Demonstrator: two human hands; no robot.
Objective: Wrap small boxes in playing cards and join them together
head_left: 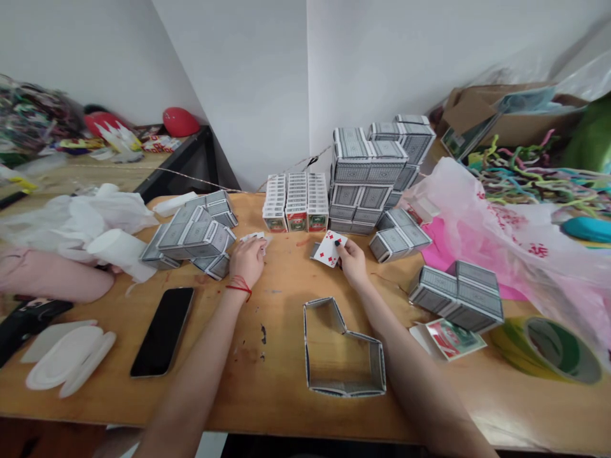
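Currently a diamonds card [329, 250] is pinched face-up in the right hand [352, 261], just above the table [281, 394], near the row of decks [296, 202] at the back. A small card packet [254, 237] is gripped in the curled left hand [247, 261]. A card outline [342, 346], built of cards stood on edge, is seen nearer the body, between the forearms. Wrapped deck bricks [196, 234] are piled at left and a taller stack [370, 178] at right. A phone [163, 329] is laid flat far left; a tape roll [548, 348] far right.
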